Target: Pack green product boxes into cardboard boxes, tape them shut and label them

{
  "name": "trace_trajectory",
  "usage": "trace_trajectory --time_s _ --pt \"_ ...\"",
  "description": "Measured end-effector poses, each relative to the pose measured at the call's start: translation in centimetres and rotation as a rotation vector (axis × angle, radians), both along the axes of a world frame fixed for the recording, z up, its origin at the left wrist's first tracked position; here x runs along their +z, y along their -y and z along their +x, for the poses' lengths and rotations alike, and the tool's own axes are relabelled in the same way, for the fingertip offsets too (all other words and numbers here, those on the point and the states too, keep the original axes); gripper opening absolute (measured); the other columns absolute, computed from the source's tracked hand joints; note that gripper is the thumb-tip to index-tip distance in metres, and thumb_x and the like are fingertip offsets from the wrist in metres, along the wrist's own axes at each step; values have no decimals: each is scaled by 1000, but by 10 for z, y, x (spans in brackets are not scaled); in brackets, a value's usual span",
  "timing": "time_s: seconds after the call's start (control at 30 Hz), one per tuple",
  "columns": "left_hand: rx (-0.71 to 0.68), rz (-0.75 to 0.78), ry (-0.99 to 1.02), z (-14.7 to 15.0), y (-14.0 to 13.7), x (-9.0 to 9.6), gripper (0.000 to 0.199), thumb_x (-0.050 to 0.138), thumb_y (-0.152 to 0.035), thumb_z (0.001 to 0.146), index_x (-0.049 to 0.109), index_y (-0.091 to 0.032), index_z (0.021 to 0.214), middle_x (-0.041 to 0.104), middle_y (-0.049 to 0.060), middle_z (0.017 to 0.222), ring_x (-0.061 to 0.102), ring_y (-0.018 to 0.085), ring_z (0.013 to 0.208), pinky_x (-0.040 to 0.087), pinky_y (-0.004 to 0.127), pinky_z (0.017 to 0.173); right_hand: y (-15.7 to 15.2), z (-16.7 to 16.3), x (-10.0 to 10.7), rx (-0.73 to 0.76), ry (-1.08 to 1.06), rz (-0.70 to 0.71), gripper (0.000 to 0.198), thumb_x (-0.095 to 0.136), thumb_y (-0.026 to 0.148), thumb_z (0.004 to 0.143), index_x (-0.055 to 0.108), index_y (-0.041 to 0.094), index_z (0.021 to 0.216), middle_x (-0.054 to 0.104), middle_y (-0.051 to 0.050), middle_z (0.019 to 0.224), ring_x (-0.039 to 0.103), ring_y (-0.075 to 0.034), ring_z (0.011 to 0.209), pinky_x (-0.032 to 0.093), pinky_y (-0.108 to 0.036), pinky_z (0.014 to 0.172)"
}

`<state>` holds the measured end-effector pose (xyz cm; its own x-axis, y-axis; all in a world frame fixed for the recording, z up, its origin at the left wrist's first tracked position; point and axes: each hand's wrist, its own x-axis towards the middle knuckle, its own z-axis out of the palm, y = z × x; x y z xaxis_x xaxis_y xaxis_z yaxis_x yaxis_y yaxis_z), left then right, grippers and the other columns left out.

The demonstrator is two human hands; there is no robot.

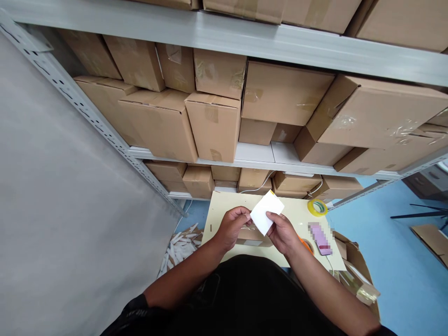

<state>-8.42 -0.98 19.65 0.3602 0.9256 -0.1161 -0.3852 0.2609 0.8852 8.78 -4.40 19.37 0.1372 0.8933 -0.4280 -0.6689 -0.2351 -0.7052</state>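
Note:
A white sheet of label paper [266, 211] is held up between my two hands, tilted, with a small yellow patch at its top corner. My left hand [233, 226] pinches its left corner between thumb and fingertips. On the right side, my right hand [282, 231] grips it, thumb lying on top and fingers beneath. Below the sheet, a small cardboard box [252, 237] rests on the cream table [224, 205], partly hidden by the hands. An orange tape dispenser [306, 244] sits just beside my right wrist, partly covered by it.
A yellow tape roll [317, 208] and a pixelated pink phone [320, 239] with a cable lie on the table's right. Shelves [224, 22] packed with cardboard boxes [213, 126] rise behind. Crumpled white scraps [180, 247] lie at left; an open carton [357, 266] stands at right.

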Motion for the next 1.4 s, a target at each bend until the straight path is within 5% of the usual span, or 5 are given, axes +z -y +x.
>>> trace_trajectory --time_s 0.33,0.5,0.63,0.8,1.4 --pt "-78 72 63 -8 2 -1 21 75 -34 80 64 -17 73 60 0 73 55 14 70 46 28 72 3 -22 -9 208 0 -70 36 89 32 73 70 20 101 76 -2 81 69 -18 67 53 -27 57" --pt "-42 130 -31 -11 -1 -5 18 72 -30 79 62 -18 70 58 0 73 54 14 70 45 28 71 6 -31 -26 228 318 -178 37 86 45 76 66 23 99 69 3 77 60 -13 60 49 -26 58" --pt "-6 214 -176 -13 -3 -12 14 69 -29 79 65 -18 72 61 0 74 54 15 72 43 27 72 9 -26 -17 -64 674 101 19 82 33 77 68 25 88 64 5 75 57 -15 71 47 -26 70" --pt "-1 280 -249 -11 -3 -17 14 67 -30 81 65 -19 72 63 0 75 56 16 75 44 28 74 10 -25 5 150 880 303 11 77 32 81 74 24 75 66 1 73 56 -18 72 44 -30 70" --pt "247 73 -416 -16 33 -41 12 62 -29 73 63 -18 68 55 -3 65 48 14 65 35 26 64 3 12 -10 132 739 139 21 68 39 79 66 22 67 61 2 62 54 -17 64 44 -29 64"
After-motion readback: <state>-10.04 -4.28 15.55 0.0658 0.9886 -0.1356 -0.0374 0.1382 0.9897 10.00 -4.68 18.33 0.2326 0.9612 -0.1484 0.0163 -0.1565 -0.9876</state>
